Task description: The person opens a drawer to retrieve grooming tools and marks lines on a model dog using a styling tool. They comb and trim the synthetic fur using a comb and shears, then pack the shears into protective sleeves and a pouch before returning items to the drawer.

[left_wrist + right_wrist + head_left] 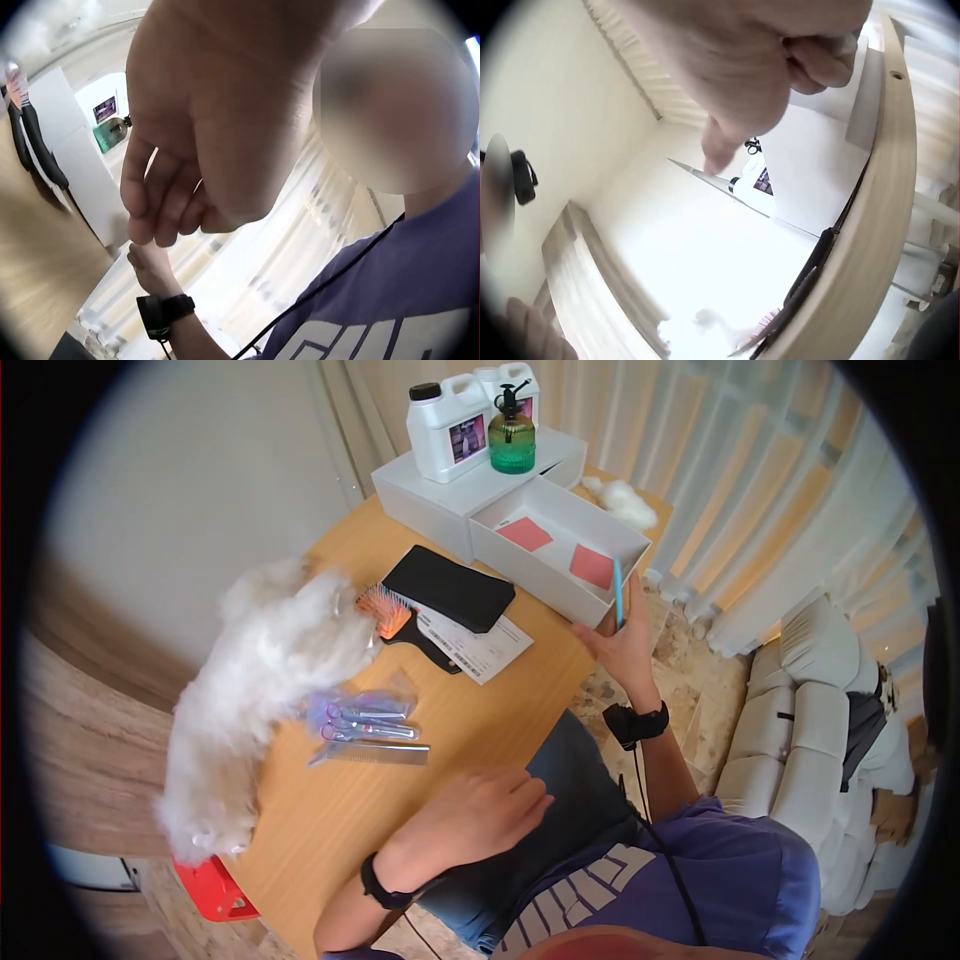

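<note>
My right hand (625, 645) is at the front of an open white drawer (545, 575), with a slim light-blue strip (619, 592) between its thumb and fingers. In the right wrist view, the fingers (821, 64) curl and the thumb (720, 150) sticks out apart from them. Two pinkish-red flat pieces (525, 533) lie in the drawer. My left hand (480, 810) hovers by the table's near edge, above the lap. Its fingers hang loosely curled around nothing, as the left wrist view also shows.
On the wooden table (500, 730) lie a paddle brush (405, 630), a black pouch (448, 588), a printed paper (490, 650), bagged scissors (370, 722) and a metal comb (385, 753). A white furry dog-like figure (250, 690) fills the left side. Jugs (448, 435) and a green spray bottle (512, 445) top the drawer unit.
</note>
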### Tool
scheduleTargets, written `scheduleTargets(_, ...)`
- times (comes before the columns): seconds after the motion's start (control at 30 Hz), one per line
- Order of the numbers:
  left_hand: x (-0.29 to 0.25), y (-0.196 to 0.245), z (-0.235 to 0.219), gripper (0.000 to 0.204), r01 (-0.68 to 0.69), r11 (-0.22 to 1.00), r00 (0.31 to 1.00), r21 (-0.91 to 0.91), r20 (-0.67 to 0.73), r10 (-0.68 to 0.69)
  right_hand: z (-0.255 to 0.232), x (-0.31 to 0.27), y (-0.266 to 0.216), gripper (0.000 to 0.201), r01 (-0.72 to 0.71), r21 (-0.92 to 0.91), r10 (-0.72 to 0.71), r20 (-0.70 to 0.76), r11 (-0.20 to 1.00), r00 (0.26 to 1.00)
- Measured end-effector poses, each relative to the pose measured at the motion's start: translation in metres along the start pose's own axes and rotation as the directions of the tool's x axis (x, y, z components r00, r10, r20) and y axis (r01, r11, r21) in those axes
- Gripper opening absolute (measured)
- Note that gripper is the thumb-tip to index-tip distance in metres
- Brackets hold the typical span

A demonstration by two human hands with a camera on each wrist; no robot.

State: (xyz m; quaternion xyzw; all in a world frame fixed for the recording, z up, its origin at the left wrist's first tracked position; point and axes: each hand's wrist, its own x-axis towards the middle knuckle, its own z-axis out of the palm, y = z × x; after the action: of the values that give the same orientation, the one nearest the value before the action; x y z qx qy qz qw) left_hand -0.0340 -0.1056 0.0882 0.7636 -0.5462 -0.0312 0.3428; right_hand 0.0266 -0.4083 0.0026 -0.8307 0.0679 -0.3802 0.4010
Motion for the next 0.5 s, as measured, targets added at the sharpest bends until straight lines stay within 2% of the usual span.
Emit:
scheduleTargets(0.13,-0.003,0.002,0.02,0.022,-0.014,0.999,1.0,-0.03,0.027,0.014,0.014,0.004,-0.003,0.106,-0.022,-0.022,0.023,0.019,1.0,1.0)
scheduleTargets(0.23,-0.01,0.0,0.044,0.022,-0.042,0.994,0.996,-0.099,0.069,0.05,0.016,0.018,-0.004,0.105,-0.103,-0.03,0.101,-0.049,0.994,0.994)
scheduleTargets(0.27,-0.013,0.0,0.053,0.022,-0.048,0.989,0.993,-0.142,0.103,0.063,0.008,0.027,-0.031,0.103,-0.271,-0.007,0.271,0.048,0.963,0.962)
scheduleTargets(0.3,-0.017,0.0,0.062,0.023,-0.054,0.981,0.987,-0.184,0.137,0.08,0.005,0.034,-0.046,0.102,-0.432,0.001,0.427,0.143,0.902,0.893)
scheduleTargets(0.33,-0.021,-0.001,0.073,0.023,-0.046,0.979,0.974,-0.198,0.207,0.088,0.008,0.037,-0.047,0.102,-0.435,-0.007,0.432,0.131,0.9,0.892)
scheduleTargets(0.4,-0.029,-0.004,0.091,0.023,-0.051,0.967,0.963,-0.249,0.245,0.114,0.014,0.047,-0.046,0.097,-0.285,0.013,0.274,0.237,0.958,0.932)
scheduleTargets(0.43,-0.033,-0.007,0.097,0.023,-0.044,0.956,0.952,-0.289,0.279,0.128,0.021,0.051,-0.041,0.097,-0.283,0.006,0.274,0.233,0.959,0.933)
scheduleTargets(0.47,-0.037,-0.011,0.101,0.024,-0.005,0.953,0.937,-0.303,0.332,0.11,0.033,0.056,-0.029,0.094,-0.119,0.004,0.115,0.236,0.993,0.965)
scheduleTargets(0.5,-0.038,-0.015,0.103,0.024,-0.01,0.952,0.938,-0.306,0.327,0.115,0.044,0.06,-0.015,0.091,0.05,0.004,-0.049,0.241,0.999,0.969)
